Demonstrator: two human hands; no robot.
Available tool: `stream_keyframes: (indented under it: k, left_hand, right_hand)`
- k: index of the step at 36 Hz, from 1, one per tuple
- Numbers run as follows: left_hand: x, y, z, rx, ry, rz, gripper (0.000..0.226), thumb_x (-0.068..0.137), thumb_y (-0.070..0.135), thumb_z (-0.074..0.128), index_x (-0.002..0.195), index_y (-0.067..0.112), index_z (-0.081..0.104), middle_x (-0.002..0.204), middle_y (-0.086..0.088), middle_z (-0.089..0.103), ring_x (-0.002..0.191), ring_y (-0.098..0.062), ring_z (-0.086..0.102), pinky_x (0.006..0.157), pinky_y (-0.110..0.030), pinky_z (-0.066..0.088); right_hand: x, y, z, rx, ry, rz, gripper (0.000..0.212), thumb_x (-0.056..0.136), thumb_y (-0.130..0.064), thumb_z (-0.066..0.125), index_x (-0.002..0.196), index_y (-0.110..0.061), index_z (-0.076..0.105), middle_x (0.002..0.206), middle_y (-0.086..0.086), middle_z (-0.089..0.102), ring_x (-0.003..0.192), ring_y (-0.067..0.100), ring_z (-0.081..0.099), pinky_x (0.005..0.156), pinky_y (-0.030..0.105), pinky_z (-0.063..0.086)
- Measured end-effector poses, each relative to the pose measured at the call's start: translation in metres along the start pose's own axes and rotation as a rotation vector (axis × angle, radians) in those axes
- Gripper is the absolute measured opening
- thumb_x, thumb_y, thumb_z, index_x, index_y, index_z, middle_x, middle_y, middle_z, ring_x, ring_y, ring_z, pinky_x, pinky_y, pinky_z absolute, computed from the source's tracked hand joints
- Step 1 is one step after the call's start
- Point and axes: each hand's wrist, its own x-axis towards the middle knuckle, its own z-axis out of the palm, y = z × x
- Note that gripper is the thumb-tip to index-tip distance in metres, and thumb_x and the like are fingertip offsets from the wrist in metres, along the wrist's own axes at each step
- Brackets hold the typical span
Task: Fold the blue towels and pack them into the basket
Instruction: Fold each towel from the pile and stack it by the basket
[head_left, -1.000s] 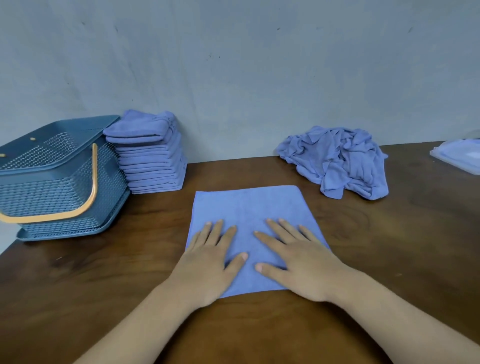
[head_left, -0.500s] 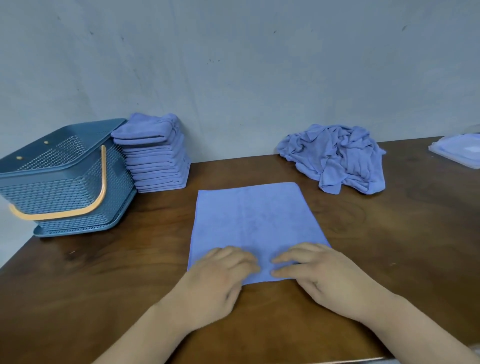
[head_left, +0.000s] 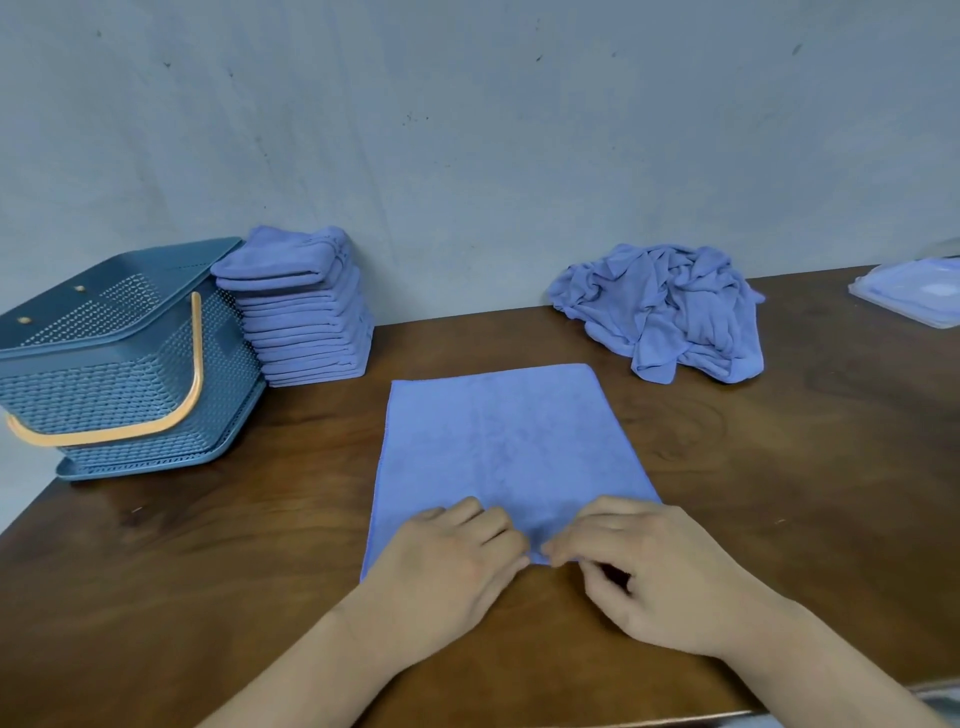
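From my feed, the flat towel (head_left: 511, 447) lies spread in one smooth layer in the middle of the table (head_left: 805, 467), with a faint crease running from its 12 to its 6 o'clock. Both hands sit at its 6 o'clock edge, almost touching each other. My view of the left hand (head_left: 452, 556) shows the knuckles up and the fingers curled down over the near hem, gripping it; the thumb is hidden beneath. The right hand (head_left: 649, 566) has its thumb and forefinger closed on the same hem just beside the left fingertips, with its other fingers curled under the palm. Both bare forearms come in from 6 o'clock.

At 10 o'clock from the towel, a stack of folded towels (head_left: 306, 317) stands against the wall (head_left: 467, 130), the top one thicker and lying a little askew. Touching that stack's left side, at about 9 o'clock, is the basket (head_left: 119, 358), blue woven-look plastic, tipped so its open mouth faces up and leftward, its orange handle (head_left: 156, 421) hanging across the near side. At 1 o'clock, well apart from the flat towel, a crumpled towel heap (head_left: 670, 306) rests by the wall. Farther out at 2 o'clock, cut by the frame's edge, lies a clear wrapped packet (head_left: 914, 293) with something pale blue inside.
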Motion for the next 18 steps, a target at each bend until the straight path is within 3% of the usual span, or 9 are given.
stream_keyframes:
  k: [3, 5, 8, 13, 18]
  left_hand:
    - [-0.001, 0.001, 0.000, -0.054, 0.044, -0.083, 0.023, 0.109, 0.036, 0.054, 0.096, 0.027, 0.071, 0.090, 0.011, 0.063, 0.079, -0.013, 0.061, 0.067, -0.031, 0.055]
    - [-0.002, 0.000, 0.000, -0.119, 0.046, -0.135, 0.025, 0.110, 0.035, 0.049, 0.097, 0.026, 0.069, 0.092, 0.012, 0.061, 0.080, -0.012, 0.059, 0.070, -0.030, 0.054]
    - [-0.002, -0.001, 0.002, -0.165, 0.010, -0.157, 0.025, 0.112, 0.035, 0.045, 0.100, 0.027, 0.066, 0.095, 0.013, 0.058, 0.083, -0.010, 0.056, 0.074, -0.031, 0.053]
    - [0.007, 0.008, 0.011, -0.148, -0.009, -0.205, 0.041, 0.101, 0.067, 0.052, 0.109, 0.029, 0.067, 0.099, 0.016, 0.061, 0.086, -0.009, 0.058, 0.070, -0.028, 0.051]
    - [0.018, 0.013, 0.021, -0.073, 0.033, -0.229, 0.033, 0.103, 0.053, 0.053, 0.115, 0.031, 0.075, 0.099, 0.010, 0.062, 0.087, -0.016, 0.062, 0.071, -0.032, 0.054]
  right_hand:
    - [0.002, -0.001, 0.002, -0.047, -0.009, 0.063, 0.032, 0.092, -0.049, 0.066, 0.123, -0.047, 0.060, 0.117, -0.029, 0.061, 0.112, -0.007, 0.056, 0.089, 0.013, 0.046]
    - [0.006, 0.001, 0.005, -0.089, 0.034, 0.097, 0.038, 0.091, -0.055, 0.066, 0.127, -0.044, 0.061, 0.122, -0.030, 0.060, 0.114, -0.007, 0.054, 0.093, 0.013, 0.041]
    - [0.011, 0.004, 0.009, -0.144, 0.093, 0.121, 0.025, 0.093, -0.049, 0.064, 0.116, -0.042, 0.068, 0.116, -0.028, 0.064, 0.108, -0.004, 0.057, 0.088, 0.021, 0.051]
    - [0.011, 0.005, 0.012, -0.187, 0.122, 0.137, 0.011, 0.097, -0.045, 0.059, 0.104, -0.041, 0.067, 0.106, -0.026, 0.065, 0.098, -0.001, 0.059, 0.074, 0.023, 0.053]
    - [0.005, 0.007, 0.005, -0.144, 0.090, 0.159, 0.016, 0.100, -0.042, 0.061, 0.113, -0.042, 0.068, 0.115, -0.029, 0.066, 0.105, -0.004, 0.060, 0.083, 0.020, 0.054]
